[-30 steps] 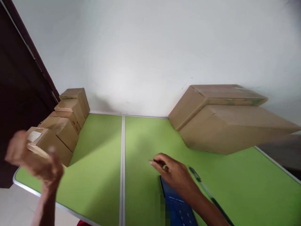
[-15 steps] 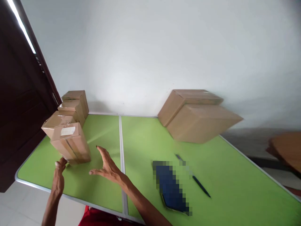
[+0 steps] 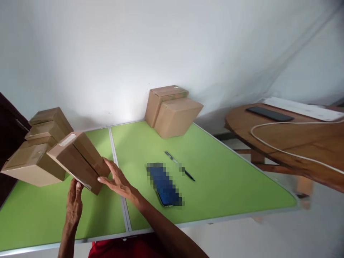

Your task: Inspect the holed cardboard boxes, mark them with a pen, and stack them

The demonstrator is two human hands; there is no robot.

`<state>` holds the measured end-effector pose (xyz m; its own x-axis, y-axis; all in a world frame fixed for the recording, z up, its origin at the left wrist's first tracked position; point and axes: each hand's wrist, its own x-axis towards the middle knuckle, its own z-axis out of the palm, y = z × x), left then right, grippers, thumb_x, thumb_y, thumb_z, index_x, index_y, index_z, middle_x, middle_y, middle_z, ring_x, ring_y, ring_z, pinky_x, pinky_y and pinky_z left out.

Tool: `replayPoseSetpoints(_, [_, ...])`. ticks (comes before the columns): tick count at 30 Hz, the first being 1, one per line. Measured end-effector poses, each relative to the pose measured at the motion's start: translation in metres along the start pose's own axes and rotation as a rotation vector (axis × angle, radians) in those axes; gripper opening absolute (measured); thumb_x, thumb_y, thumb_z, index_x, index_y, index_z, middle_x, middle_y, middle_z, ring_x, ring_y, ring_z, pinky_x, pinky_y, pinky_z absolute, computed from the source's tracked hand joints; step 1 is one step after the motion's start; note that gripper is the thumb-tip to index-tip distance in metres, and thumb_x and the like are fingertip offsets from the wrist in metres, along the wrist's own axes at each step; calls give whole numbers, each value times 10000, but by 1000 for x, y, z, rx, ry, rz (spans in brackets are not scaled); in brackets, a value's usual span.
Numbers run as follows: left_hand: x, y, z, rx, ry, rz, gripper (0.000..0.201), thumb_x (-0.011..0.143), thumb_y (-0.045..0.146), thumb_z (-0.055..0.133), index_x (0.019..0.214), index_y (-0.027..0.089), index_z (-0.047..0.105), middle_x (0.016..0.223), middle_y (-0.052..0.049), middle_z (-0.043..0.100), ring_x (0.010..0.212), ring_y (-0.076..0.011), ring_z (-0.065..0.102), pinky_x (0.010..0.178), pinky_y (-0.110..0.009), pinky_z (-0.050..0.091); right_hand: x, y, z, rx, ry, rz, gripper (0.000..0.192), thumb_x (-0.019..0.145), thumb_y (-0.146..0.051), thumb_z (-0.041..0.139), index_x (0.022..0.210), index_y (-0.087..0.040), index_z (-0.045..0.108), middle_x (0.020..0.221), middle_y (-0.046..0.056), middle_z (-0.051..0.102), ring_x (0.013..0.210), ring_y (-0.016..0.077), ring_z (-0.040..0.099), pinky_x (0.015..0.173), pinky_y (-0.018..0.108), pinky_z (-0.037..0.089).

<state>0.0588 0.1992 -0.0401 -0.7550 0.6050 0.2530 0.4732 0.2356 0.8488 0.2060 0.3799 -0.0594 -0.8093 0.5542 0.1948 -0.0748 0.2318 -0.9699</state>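
Observation:
A small taped cardboard box (image 3: pixel 77 160) with a white label on top is tilted above the green table (image 3: pixel 215 172). My left hand (image 3: pixel 74 201) supports its lower near corner from below. My right hand (image 3: pixel 116 178) presses flat against its right side, fingers spread. The box is held between both hands, lifted off the table surface.
Several small cardboard boxes (image 3: pixel 32 157) are stacked at the left edge. Two larger boxes (image 3: pixel 174 111) stand against the back wall. A blurred blue phone (image 3: pixel 164 184) and a dark pen (image 3: pixel 179 170) lie mid-table. To the right stands a round wooden table (image 3: pixel 290 139) with a white cable.
My right hand left the phone and came across to the box. The box went from resting on the table to being lifted and tilted between both hands. The view swung right.

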Motion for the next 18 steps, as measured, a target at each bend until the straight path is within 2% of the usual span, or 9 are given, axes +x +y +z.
replayPoseSetpoints(2, [-5,14,4,36,-5,14,695,1025,832,556,1260,222,791,1244,-187,848,1224,-425,794,1049,-610,634,-2,-4,-21,39,45,-59,994,982,-792,764,1794,-318,441,1833,162,478,1716,418,416,1395,653,363])
replayPoseSetpoints(5, [-8,35,9,75,5,69,639,979,844,624,1070,232,784,1038,-139,845,1033,-377,810,913,-520,661,-7,-10,-48,204,37,22,1013,932,-819,803,1761,-320,501,1696,159,621,1509,388,631,1197,557,581])
replayPoseSetpoints(7, [-7,47,12,90,36,116,618,942,831,697,1083,232,751,1029,-124,818,990,-352,795,905,-507,656,-12,-14,-59,316,6,81,1037,919,-852,796,1753,-301,521,1541,148,715,1319,346,732,1047,482,641])
replayPoseSetpoints(9, [-4,59,13,99,103,221,810,843,828,822,1344,203,696,1310,-188,765,1220,-396,752,1039,-561,630,-17,-18,-66,397,-2,74,969,936,-857,778,1696,-280,607,1457,129,757,1243,317,754,1010,448,636])
replayPoseSetpoints(11, [2,70,14,137,176,406,1189,795,826,877,1693,170,456,1667,-285,529,1553,-462,549,1231,-640,515,-21,-22,-69,456,-2,52,828,959,-854,756,1553,-277,748,1456,111,781,1296,317,743,1085,453,603])
replayPoseSetpoints(12, [4,75,13,170,190,503,1282,829,835,847,1793,180,313,1786,-303,377,1672,-476,403,1313,-673,420,-23,-24,-70,485,-7,55,788,966,-879,723,1466,-274,805,1446,105,796,1327,323,736,1121,459,583])
replayPoseSetpoints(14, [9,83,11,240,155,644,1162,968,854,667,1850,235,233,1874,-271,251,1770,-475,201,1397,-719,227,-25,-27,-71,559,-38,91,862,954,-983,600,1367,-267,848,1382,114,829,1333,342,742,1106,467,586])
replayPoseSetpoints(16, [11,90,11,272,74,676,977,1044,860,493,1807,259,386,1831,-240,378,1753,-480,247,1393,-738,198,-27,-32,-72,640,-65,101,993,914,-1068,494,1403,-267,818,1347,135,831,1296,352,755,1019,459,620])
replayPoseSetpoints(18, [11,95,12,282,45,599,973,1027,913,416,1684,210,565,1645,-261,575,1600,-508,459,1290,-754,362,-31,-39,-75,677,-50,30,1033,883,-1083,517,1494,-284,749,1413,148,794,1291,348,745,976,452,633])
